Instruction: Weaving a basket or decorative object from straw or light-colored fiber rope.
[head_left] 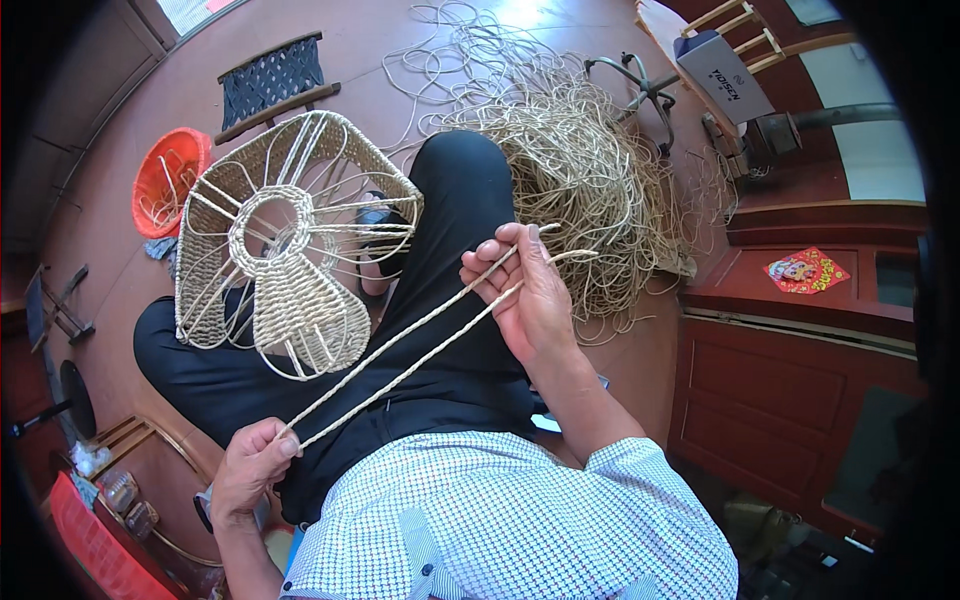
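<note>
A length of twisted straw cord [400, 375] runs taut and doubled across my lap between both hands. My left hand [255, 466] is closed, pinching the cord at its bend between thumb and finger. Higher up on the right, my right hand [528, 292] is turned palm up with its fingers curled, and the two strands pass through it; their ends stick out past the thumb. A woven straw basket-like piece [195, 290] with an open round ring and loose spokes rests tilted against my left leg, apart from both hands.
A big tangled pile of straw cord [600, 180] lies on the floor beyond my right knee. An orange-red bucket [146, 172] with cord scraps stands at the left. A folding stool [272, 84] is behind the basket; a red cabinet [760, 390] is at the right.
</note>
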